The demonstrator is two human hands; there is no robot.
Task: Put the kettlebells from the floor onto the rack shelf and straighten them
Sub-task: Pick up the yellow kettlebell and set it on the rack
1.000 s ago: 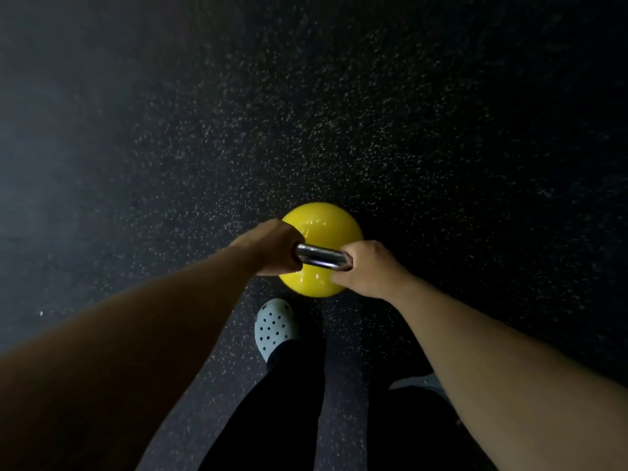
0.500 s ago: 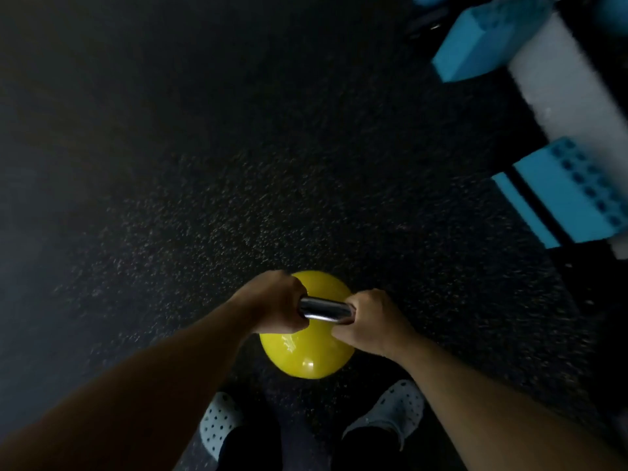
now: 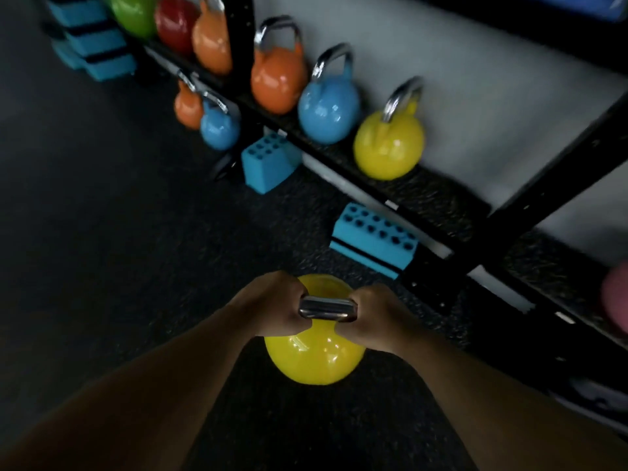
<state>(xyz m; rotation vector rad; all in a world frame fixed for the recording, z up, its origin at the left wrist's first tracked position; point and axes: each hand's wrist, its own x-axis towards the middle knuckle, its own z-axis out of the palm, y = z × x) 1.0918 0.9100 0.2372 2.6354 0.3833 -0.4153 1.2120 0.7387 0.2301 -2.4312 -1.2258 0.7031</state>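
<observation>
A yellow kettlebell (image 3: 314,360) with a steel handle hangs above the dark floor at the lower middle. My left hand (image 3: 275,309) grips the handle's left end and my right hand (image 3: 368,317) grips its right end. Ahead and to the right runs the rack shelf (image 3: 438,198), a dark rubber-topped ledge. On it stand a yellow kettlebell (image 3: 389,146), a blue one (image 3: 328,108), an orange one (image 3: 277,81), and further orange, red and green ones at the far left. A small blue kettlebell (image 3: 219,129) and a small orange one (image 3: 187,107) sit on the floor below.
Black rack uprights (image 3: 557,164) cross the shelf at the right and at the top left. Blue foam blocks (image 3: 372,244) lie on the floor under the shelf, with more stacked at the far left (image 3: 91,45). A pink rounded object (image 3: 616,300) shows at the right edge.
My view has lifted from the floor toward the rack, so the shelf and its kettlebells are now in sight. Both hands keep hold of the yellow kettlebell, carried closer to the rack.
</observation>
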